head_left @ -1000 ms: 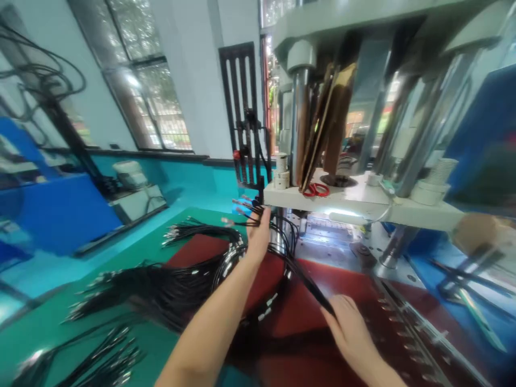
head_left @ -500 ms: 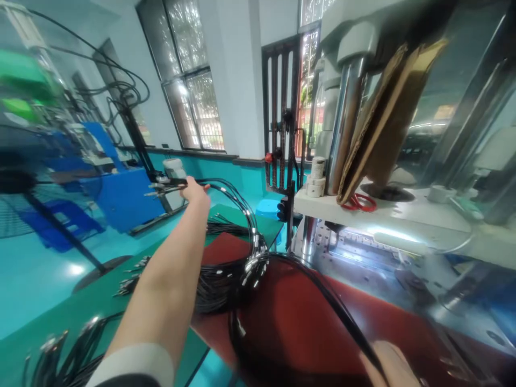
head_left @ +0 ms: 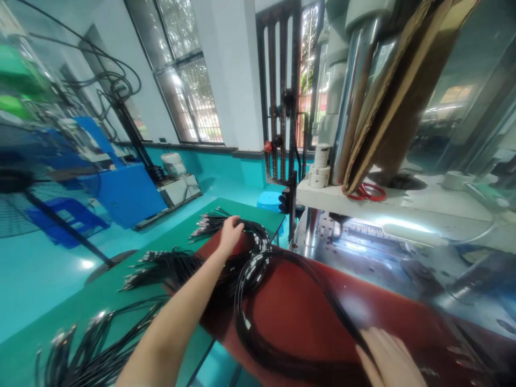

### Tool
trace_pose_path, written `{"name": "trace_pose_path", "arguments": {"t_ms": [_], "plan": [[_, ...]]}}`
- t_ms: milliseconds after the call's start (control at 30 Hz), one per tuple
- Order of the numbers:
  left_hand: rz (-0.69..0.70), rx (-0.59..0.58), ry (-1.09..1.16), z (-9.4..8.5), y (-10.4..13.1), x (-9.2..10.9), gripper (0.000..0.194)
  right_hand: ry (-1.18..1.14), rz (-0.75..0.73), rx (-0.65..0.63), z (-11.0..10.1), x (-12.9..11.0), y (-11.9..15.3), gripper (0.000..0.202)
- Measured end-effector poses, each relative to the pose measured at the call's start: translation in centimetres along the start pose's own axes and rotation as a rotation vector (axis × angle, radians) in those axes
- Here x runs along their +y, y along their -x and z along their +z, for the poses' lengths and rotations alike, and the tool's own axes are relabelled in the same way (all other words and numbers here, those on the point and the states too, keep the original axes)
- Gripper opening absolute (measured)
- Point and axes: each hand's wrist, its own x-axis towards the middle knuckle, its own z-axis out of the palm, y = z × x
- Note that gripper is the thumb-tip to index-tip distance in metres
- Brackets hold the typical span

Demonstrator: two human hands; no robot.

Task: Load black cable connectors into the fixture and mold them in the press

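Black cables with white labels (head_left: 258, 263) lie looped across a dark red sheet (head_left: 302, 317). At the far end of the loop, my left hand (head_left: 233, 234) is closed over the cable bundle, its fingertips partly hidden. The metal-tipped ends (head_left: 205, 223) fan out beyond it on the green table (head_left: 100, 301). Low on the right, my right hand (head_left: 389, 355) wraps around the near side of the same loop, thumb beneath and fingers on top.
More cable bundles lie on the green table, one in the middle (head_left: 157, 266) and one near (head_left: 80, 355). A press machine (head_left: 363, 204) with a cardboard piece (head_left: 395, 91) stands close on the right. A fan (head_left: 24, 183) and a blue machine (head_left: 124, 193) are at left.
My left hand has come down and rightward, lowering the raised cable ends onto the green table. My right hand stays on the loop, showing more of itself. The view has shifted slightly.
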Motion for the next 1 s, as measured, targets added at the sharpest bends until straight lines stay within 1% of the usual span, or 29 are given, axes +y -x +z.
{"name": "trace_pose_path", "arguments": {"t_ms": [33, 67, 100, 133, 167, 200, 233, 267, 333, 400, 433, 500, 567, 600, 667, 700, 767, 867, 933, 1000], "plan": [[0.016, -0.105, -0.043, 0.8, 1.2, 1.0, 0.017, -0.014, 0.02, -0.022, -0.1, -0.1, -0.1, 0.021], [0.047, -0.247, -0.081, 1.7, 2.7, 2.1, 0.017, -0.037, 0.056, -0.054, -0.5, -0.3, -0.3, 0.023], [0.176, -0.512, -0.198, 2.5, 4.3, 3.5, 0.019, -0.061, 0.126, -0.096, -1.1, -0.3, -0.7, 0.026], [0.325, -0.729, -0.311, 3.3, 6.1, 4.8, 0.026, -0.1, 0.197, -0.156, -2.1, -0.2, -1.1, 0.031], [0.453, -0.87, -0.409, 3.9, 7.7, 6.0, 0.032, -0.14, 0.258, -0.214, -3.4, 0.0, -1.4, 0.032], [0.559, -0.963, -0.503, 4.5, 9.3, 6.9, 0.038, -0.163, 0.311, -0.243, -4.8, 0.5, -1.7, 0.031], [0.638, -1.015, -0.583, 5.0, 10.6, 7.6, 0.044, -0.169, 0.362, -0.256, -6.4, 1.2, -1.7, 0.029], [0.696, -1.04, -0.649, 5.5, 11.7, 7.9, 0.05, -0.171, 0.418, -0.291, -8.0, 2.1, -1.4, 0.029], [0.777, -1.061, -0.745, 6.6, 13.3, 7.7, 0.059, -0.176, 0.535, -0.375, -11.3, 3.9, 0.2, 0.027], [0.853, -1.063, -0.787, 7.9, 14.3, 7.0, 0.064, -0.19, 0.662, -0.525, -14.1, 5.2, 2.9, 0.026], [0.893, -1.052, -0.79, 8.6, 14.8, 6.7, 0.065, -0.2, 0.719, -0.605, -15.1, 5.4, 4.5, 0.026], [0.975, -1.017, -0.769, 10.0, 15.5, 6.5, 0.064, -0.22, 0.798, -0.738, -16.2, 5.3, 7.2, 0.032], [1.049, -1.011, -0.733, 11.1, 16.3, 6.7, 0.058, -0.208, 0.828, -0.803, -16.3, 4.6, 8.9, 0.039], [1.075, -1.034, -0.717, 11.6, 16.7, 6.9, 0.049, -0.189, 0.833, -0.814, -16.0, 4.2, 9.3, 0.04], [1.101, -1.116, -0.706, 12.3, 17.5, 7.1, 0.024, -0.14, 0.852, -0.817, -15.5, 3.4, 9.0, 0.036], [1.103, -1.157, -0.711, 12.6, 17.9, 7.1, 0.016, -0.111, 0.873, -0.827, -15.3, 3.2, 8.5, 0.032], [1.109, -1.2, -0.727, 12.8, 18.4, 7.1, 0.017, -0.065, 0.91, -0.872, -15.3, 3.0, 7.1, 0.022], [1.133, -1.196, -0.747, 12.7, 18.7, 7.5, 0.017, -0.012, 0.923, -0.933, -16.0, 3.9, 4.8, 0.016], [1.129, -1.18, -0.764, 12.7, 19.0, 8.1, 0.017, 0.017, 0.933, -0.941, -16.4, 5.4, 3.5, 0.018], [1.103, -1.159, -0.777, 12.9, 19.3, 9.1, 0.02, 0.055, 0.954, -0.936, -16.4, 7.6, 2.2, 0.021]]}}
